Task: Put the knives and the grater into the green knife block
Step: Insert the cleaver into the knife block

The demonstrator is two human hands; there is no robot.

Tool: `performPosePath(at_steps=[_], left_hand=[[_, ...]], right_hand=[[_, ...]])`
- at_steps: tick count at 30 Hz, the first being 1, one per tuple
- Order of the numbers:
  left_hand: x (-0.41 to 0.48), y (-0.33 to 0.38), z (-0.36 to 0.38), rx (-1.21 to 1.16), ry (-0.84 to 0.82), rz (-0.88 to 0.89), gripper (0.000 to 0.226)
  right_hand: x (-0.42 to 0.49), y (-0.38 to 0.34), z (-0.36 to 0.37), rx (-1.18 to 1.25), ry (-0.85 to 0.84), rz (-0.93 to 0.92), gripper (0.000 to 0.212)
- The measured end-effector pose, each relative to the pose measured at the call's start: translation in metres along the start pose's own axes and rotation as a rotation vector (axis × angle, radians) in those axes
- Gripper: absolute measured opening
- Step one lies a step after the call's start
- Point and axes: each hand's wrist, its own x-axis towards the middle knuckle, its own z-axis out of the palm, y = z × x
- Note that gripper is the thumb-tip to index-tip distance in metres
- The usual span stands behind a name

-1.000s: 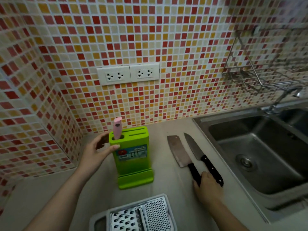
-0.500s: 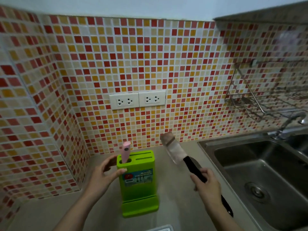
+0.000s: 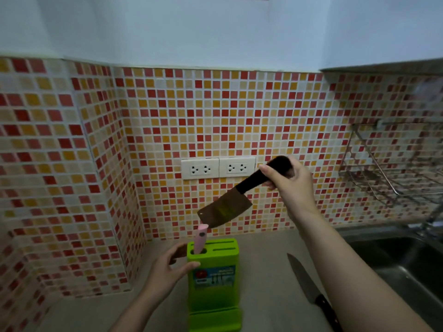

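The green knife block [image 3: 214,281] stands upright on the counter, with a pink-handled knife [image 3: 200,238] in its left slot. My left hand [image 3: 165,274] grips the block's upper left side. My right hand [image 3: 290,183] holds a black-handled cleaver [image 3: 225,208] in the air above the block, blade tilted down to the left, its tip just above the pink handle. A second black-handled knife [image 3: 309,287] lies on the counter right of the block, partly behind my right forearm. The grater is out of frame.
A steel sink [image 3: 402,267] is set into the counter at the right, with a wire rack [image 3: 388,173] on the tiled wall above it. Two wall sockets [image 3: 218,167] sit behind the block. The tiled corner wall closes in on the left.
My right hand lifted the cleaver off the counter and swung it up over the block, blade now pointing down-left. The camera tilted upward, taking the grater out of view. My left hand stayed on the block.
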Motion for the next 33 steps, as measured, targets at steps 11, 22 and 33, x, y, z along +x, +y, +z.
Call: performPosePath(at_steps=[11,22,33], left_hand=[[-0.001,0.001,0.0,0.019,0.019,0.006,0.049],[-0.001,0.002,0.002,0.003,0.018,0.027,0.045],[-0.001,0.001,0.001,-0.031,0.016,0.035,0.058]], right_hand=[[0.014,-0.045,0.017,0.048,-0.168,-0.151,0.02],[0.014,-0.053,0.026,0.056,-0.291,-0.2,0.01],[0.019,-0.059,0.03,-0.021,-0.346,-0.209,0.014]])
